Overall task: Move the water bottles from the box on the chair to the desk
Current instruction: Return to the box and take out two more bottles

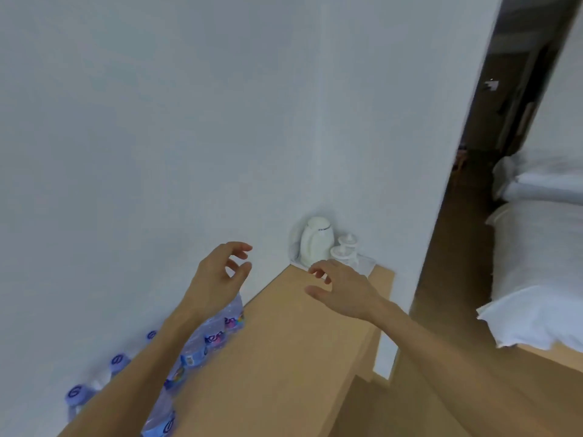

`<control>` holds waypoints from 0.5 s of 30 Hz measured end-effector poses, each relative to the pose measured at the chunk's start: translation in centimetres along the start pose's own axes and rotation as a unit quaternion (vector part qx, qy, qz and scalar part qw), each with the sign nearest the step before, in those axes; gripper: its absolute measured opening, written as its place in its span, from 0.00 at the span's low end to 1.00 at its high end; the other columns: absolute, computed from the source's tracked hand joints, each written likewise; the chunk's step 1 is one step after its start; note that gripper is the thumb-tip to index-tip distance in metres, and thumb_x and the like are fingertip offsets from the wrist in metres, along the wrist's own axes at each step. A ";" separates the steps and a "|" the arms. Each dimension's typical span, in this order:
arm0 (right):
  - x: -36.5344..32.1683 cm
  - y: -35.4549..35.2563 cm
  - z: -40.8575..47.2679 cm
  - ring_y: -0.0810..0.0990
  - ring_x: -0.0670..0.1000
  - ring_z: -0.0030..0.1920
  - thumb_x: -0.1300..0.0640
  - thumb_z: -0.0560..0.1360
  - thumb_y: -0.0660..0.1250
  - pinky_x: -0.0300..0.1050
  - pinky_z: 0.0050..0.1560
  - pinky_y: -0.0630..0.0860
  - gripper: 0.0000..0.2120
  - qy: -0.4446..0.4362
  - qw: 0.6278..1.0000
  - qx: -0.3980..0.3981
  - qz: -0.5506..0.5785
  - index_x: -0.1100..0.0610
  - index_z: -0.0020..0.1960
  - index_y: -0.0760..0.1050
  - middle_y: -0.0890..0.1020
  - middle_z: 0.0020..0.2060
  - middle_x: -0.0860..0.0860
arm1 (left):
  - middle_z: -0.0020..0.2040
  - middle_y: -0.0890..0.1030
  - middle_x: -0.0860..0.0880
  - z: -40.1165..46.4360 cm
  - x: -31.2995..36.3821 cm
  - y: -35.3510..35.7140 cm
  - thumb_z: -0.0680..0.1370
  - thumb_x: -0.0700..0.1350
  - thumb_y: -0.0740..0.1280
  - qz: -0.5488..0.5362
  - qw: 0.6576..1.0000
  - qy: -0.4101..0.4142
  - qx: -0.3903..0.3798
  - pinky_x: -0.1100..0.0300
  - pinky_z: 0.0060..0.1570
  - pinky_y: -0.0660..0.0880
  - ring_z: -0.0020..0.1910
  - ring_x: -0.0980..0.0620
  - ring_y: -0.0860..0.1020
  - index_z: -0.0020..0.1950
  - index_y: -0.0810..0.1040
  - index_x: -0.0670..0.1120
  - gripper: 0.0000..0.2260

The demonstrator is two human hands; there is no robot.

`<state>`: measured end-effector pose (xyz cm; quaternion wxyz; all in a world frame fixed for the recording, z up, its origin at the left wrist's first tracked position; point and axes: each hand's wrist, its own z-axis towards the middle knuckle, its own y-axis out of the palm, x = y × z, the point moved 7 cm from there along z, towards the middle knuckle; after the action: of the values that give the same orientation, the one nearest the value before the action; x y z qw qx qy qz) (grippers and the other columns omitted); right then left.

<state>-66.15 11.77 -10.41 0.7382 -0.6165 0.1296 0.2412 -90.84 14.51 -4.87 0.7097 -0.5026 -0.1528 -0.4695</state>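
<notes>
Along the wall from seven o'clock, water bottles (202, 348) stand in a row on the desk (284, 342). Above them the left hand (217, 279) hangs with loosely curled fingers, holding nothing; at three o'clock of it the right hand (344, 291) does likewise. Risk: the left forearm crosses the row and could topple bottles.

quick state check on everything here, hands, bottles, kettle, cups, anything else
left hand: raised above the bottles, fingers loosely curled, holds nothing
right hand: over the desk, fingers loosely curled, holds nothing
water bottles: upright in a row on the desk along the wall, caps on
desk: bears bottles, kettle and cups
kettle: upright in the far corner, lid shut
cups: beside the kettle, blurred
</notes>
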 end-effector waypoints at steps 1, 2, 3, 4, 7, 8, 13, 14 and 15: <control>1.6 -2.0 -0.7 0.73 0.38 0.52 0.33 0.74 0.61 0.41 0.50 0.70 0.19 0.011 1.000 0.013 -0.009 0.38 0.62 0.68 0.73 0.55 0.35 | 0.52 0.78 0.58 1.2 1.9 1.6 0.77 0.44 0.67 -0.002 1.000 0.021 -0.009 0.67 0.42 0.74 0.46 0.62 0.77 0.58 0.76 0.56 0.11; 3.2 -4.0 -1.5 0.73 0.38 0.52 0.34 0.74 0.61 0.42 0.51 0.71 0.19 0.022 0.999 0.027 -0.021 0.39 0.62 0.68 0.73 0.55 0.35 | 0.52 0.79 0.58 2.3 3.9 3.2 0.77 0.44 0.68 -0.004 0.999 0.043 -0.017 0.68 0.42 0.73 0.46 0.62 0.77 0.58 0.76 0.56 0.11; 4.8 -6.0 -2.3 0.73 0.38 0.52 0.34 0.74 0.61 0.42 0.50 0.71 0.19 0.034 0.998 0.042 -0.033 0.39 0.62 0.68 0.73 0.55 0.35 | 0.52 0.79 0.57 3.4 6.0 4.9 0.77 0.44 0.68 -0.008 0.998 0.062 -0.025 0.70 0.41 0.72 0.46 0.62 0.77 0.58 0.76 0.55 0.11; 6.4 -8.1 -3.1 0.73 0.38 0.51 0.34 0.74 0.61 0.42 0.50 0.70 0.19 0.044 0.996 0.056 -0.045 0.38 0.62 0.68 0.72 0.54 0.34 | 0.51 0.79 0.57 4.5 8.1 6.6 0.77 0.44 0.68 -0.014 0.996 0.078 -0.031 0.72 0.40 0.72 0.46 0.62 0.77 0.58 0.76 0.55 0.11; 11.4 -14.2 -5.6 0.75 0.40 0.50 0.33 0.73 0.60 0.41 0.47 0.71 0.19 0.063 0.991 0.092 -0.072 0.37 0.61 0.67 0.72 0.53 0.34 | 0.51 0.79 0.59 7.4 14.3 11.9 0.77 0.44 0.67 -0.042 0.992 0.108 -0.047 0.74 0.41 0.71 0.46 0.63 0.77 0.57 0.77 0.56 0.10; 13.0 -16.2 -6.5 0.76 0.41 0.49 0.33 0.73 0.60 0.41 0.48 0.72 0.19 0.069 0.989 0.102 -0.081 0.37 0.61 0.67 0.72 0.53 0.34 | 0.51 0.79 0.59 8.3 16.4 13.7 0.78 0.44 0.66 -0.053 0.990 0.117 -0.052 0.73 0.42 0.71 0.46 0.63 0.77 0.57 0.77 0.56 0.10; 21.0 -25.1 -10.9 0.77 0.42 0.46 0.34 0.74 0.62 0.40 0.46 0.76 0.19 0.108 0.977 0.146 -0.114 0.40 0.61 0.69 0.74 0.53 0.36 | 0.51 0.79 0.60 11.8 25.7 22.5 0.78 0.45 0.65 -0.080 0.980 0.167 -0.078 0.77 0.41 0.71 0.46 0.63 0.77 0.56 0.78 0.57 0.09; 22.5 -26.6 -11.8 0.77 0.41 0.46 0.35 0.74 0.62 0.38 0.45 0.75 0.19 0.116 0.975 0.152 -0.117 0.40 0.61 0.70 0.74 0.52 0.36 | 0.51 0.79 0.60 12.4 27.2 24.3 0.78 0.45 0.66 -0.082 0.978 0.173 -0.084 0.77 0.40 0.71 0.46 0.63 0.77 0.56 0.78 0.57 0.09; 23.9 -27.9 -12.7 0.76 0.41 0.46 0.36 0.74 0.63 0.37 0.45 0.75 0.18 0.122 0.973 0.157 -0.120 0.41 0.61 0.70 0.74 0.52 0.37 | 0.51 0.79 0.60 12.9 28.5 25.9 0.78 0.45 0.66 -0.085 0.977 0.177 -0.089 0.76 0.40 0.71 0.46 0.63 0.77 0.56 0.77 0.57 0.09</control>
<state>-30.06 0.71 -1.06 0.8279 -0.5289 0.1799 0.0502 -51.71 12.31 5.77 0.6354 -0.4576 -0.0251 -0.6215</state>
